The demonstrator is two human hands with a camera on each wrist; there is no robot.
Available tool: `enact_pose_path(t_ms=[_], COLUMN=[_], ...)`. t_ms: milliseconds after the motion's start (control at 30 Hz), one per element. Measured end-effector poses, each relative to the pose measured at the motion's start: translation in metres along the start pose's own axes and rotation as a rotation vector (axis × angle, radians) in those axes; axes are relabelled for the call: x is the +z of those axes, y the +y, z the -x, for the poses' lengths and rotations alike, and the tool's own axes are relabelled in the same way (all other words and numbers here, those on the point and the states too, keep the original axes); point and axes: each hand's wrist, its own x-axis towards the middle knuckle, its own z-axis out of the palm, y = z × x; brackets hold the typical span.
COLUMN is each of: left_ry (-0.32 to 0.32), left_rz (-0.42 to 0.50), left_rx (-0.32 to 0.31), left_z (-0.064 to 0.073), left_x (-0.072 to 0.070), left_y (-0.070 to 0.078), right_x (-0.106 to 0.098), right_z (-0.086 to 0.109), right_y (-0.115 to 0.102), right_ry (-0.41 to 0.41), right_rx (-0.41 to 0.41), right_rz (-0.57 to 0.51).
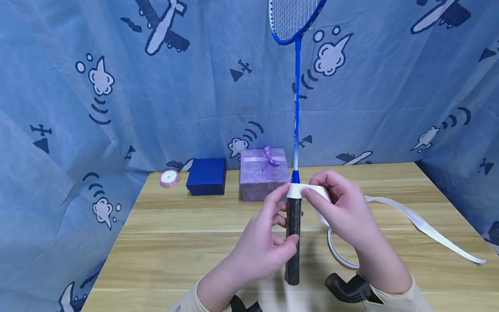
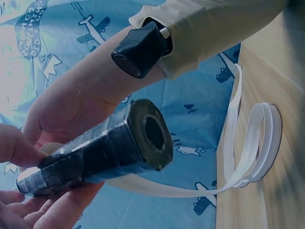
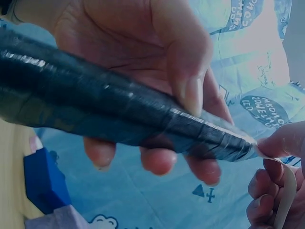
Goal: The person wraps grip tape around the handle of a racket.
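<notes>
A blue badminton racket (image 1: 296, 91) stands upright, head at the top, its black handle (image 1: 293, 242) pointing down. My left hand (image 1: 259, 245) grips that handle, thumb on the near side and fingers behind. White grip tape (image 1: 295, 191) wraps round the handle's upper end, just under the blue cone. With thumb and fingers, my right hand (image 1: 345, 208) pinches the tape right beside the handle. The tape's loose length (image 2: 257, 138) trails in loops over the table. In the right wrist view, my left thumb (image 3: 193, 95) presses the handle, and the tape strip (image 3: 286, 195) hangs from my right fingers.
On the wooden table (image 1: 175, 242), a pink ribbon spool (image 1: 169, 178), a dark blue box (image 1: 206, 177) and a purple gift box (image 1: 255, 182) with a bow stand towards the back. Behind them hangs a blue curtain (image 1: 187, 99) printed with planes.
</notes>
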Motion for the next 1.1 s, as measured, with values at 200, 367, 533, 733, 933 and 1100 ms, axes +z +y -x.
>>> enact_pose_path(t_ms=[200,367,533,733,933,1100], left_ry=[-0.020,-0.039,-0.087,-0.153,-0.144,-0.006], left_rz=[0.047,0.073,0.128,0.173,0.143,-0.086], left_rx=[0.007,0.025,0.065,0.119,0.118,0.036], left_z=[0.000,-0.001,-0.002,-0.002,-0.002,0.000], left_x=[0.000,-0.001,-0.002,-0.005,-0.004,0.002], left_y=[-0.001,-0.002,-0.002,-0.005,-0.005,-0.003], right_x=[0.000,-0.001,-0.001,0.003,0.010,0.016], right_z=[-0.001,-0.002,-0.003,-0.003,-0.002,0.000], right_y=[0.004,0.006,0.007,0.007,0.010,0.015], right_ry=[-0.022,-0.040,-0.075,-0.095,-0.023,0.024], right_rx=[0.008,0.015,0.056,0.030,-0.147,-0.205], right_rz=[-0.045,-0.109,-0.260,-0.388,-0.357,-0.325])
